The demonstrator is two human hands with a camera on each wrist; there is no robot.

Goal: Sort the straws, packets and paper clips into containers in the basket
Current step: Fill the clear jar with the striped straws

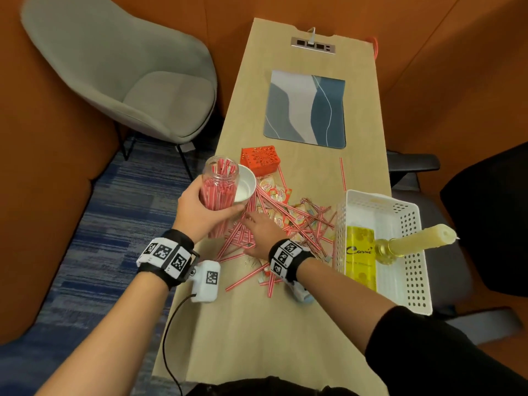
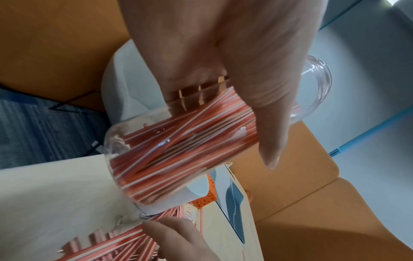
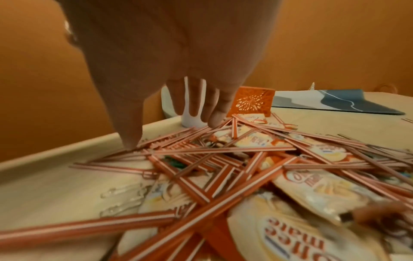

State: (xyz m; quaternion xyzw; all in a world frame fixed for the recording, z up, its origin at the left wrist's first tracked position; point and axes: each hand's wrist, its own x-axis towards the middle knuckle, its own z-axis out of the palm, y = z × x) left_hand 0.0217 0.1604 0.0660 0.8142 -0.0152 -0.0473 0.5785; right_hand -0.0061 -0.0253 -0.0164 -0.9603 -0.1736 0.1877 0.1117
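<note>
Head view: left hand (image 1: 200, 207) wraps a clear jar (image 1: 220, 192) already packed with straws (image 1: 218, 187), held just left of the pile (image 1: 285, 221)
Right hand (image 1: 258, 234): fingers spread flat on loose straws, nothing gripped
Done: many straws jarred
Left: straws, packets (image 1: 278, 192) and paper clips (image 3: 120, 199) on the worktop (image 1: 257, 338); white basket (image 1: 414, 252) right of the pile holds no sorted container yet
Hard to see: clips mostly buried; white cup (image 1: 244, 184) and orange box (image 1: 260, 160) beyond the pile look empty, I'd judge

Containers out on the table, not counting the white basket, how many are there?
3: a clear jar of straws held in the left hand, a white cup right beside it, an orange lattice box behind. More may hide under the pile.
</note>
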